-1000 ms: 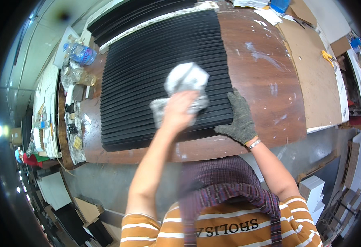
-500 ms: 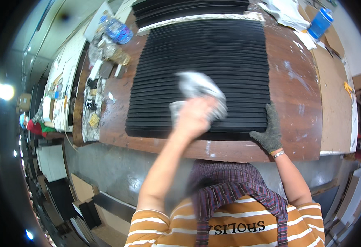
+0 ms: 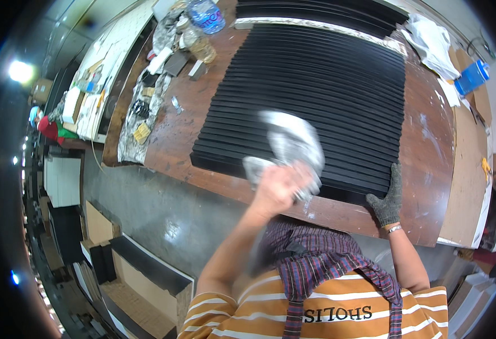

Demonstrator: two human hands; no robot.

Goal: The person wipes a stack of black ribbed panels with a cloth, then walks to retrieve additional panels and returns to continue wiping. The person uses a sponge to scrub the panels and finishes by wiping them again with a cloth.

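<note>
My bare left hand (image 3: 282,183) is closed round a crumpled white cloth (image 3: 295,138), blurred by motion, over the front part of a wide row of black strips (image 3: 310,85). The strips lie side by side on a brown wooden table (image 3: 423,147). My right hand (image 3: 388,198), in a dark grey glove, rests at the front right corner of the row. Its thumb is spread away from the fingers, which lie along the strips' right ends.
More black strips (image 3: 327,12) lie behind a whitish bar (image 3: 321,28) at the back. To the left stand plastic bottles (image 3: 205,16) and small blocks (image 3: 175,63). A blue bottle (image 3: 472,77) and white cloth (image 3: 429,45) are at the back right. Boxes (image 3: 140,282) stand on the floor.
My left hand has drawn the cloth nearer to the front edge of the strips. The view has turned, while my right hand stays at the same corner.
</note>
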